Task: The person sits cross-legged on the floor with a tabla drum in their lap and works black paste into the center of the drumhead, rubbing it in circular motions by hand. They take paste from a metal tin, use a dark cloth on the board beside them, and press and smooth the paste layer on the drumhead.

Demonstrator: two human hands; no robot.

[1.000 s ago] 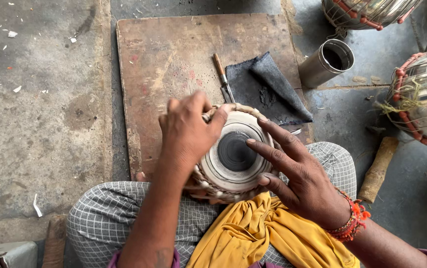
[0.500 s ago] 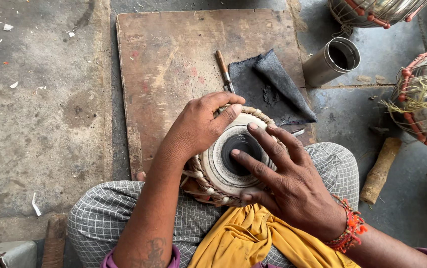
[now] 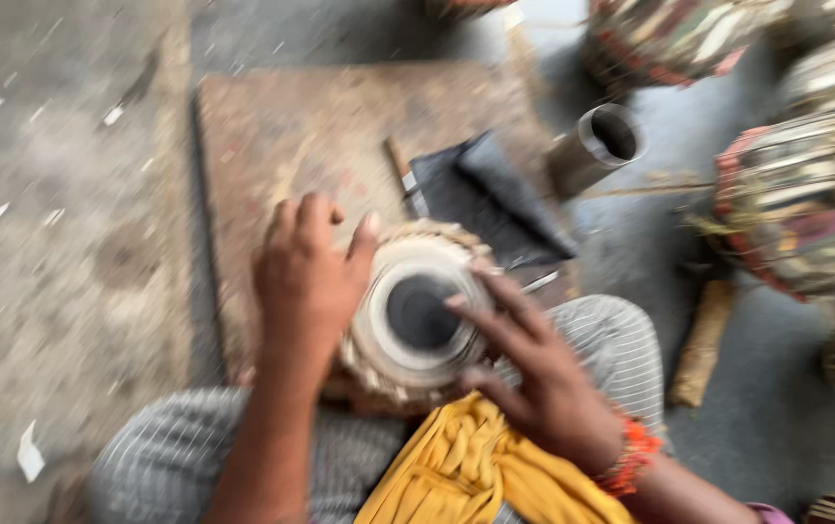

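Observation:
A small drum (image 3: 415, 312) with a pale skin and a round black spot in its middle rests on my lap, over a yellow cloth (image 3: 466, 466). My left hand (image 3: 309, 277) grips the drum's left rim, fingers curled over the braided edge. My right hand (image 3: 534, 374) lies on the drum's right side, its fingers spread on the skin near the black spot. An orange-red bracelet (image 3: 629, 456) sits on my right wrist. The frame is blurred by motion.
A reddish flat board (image 3: 291, 136) lies on the floor ahead, with a thin tool (image 3: 405, 177) and a dark folded cloth (image 3: 490, 199) on it. A metal cylinder (image 3: 597, 147) stands to the right. More drums (image 3: 796, 209) and a wooden block (image 3: 704, 342) crowd the right side.
My left hand has slid from over the drum's top to its left rim. The right hand has stayed on the skin. The view has shifted and blurred.

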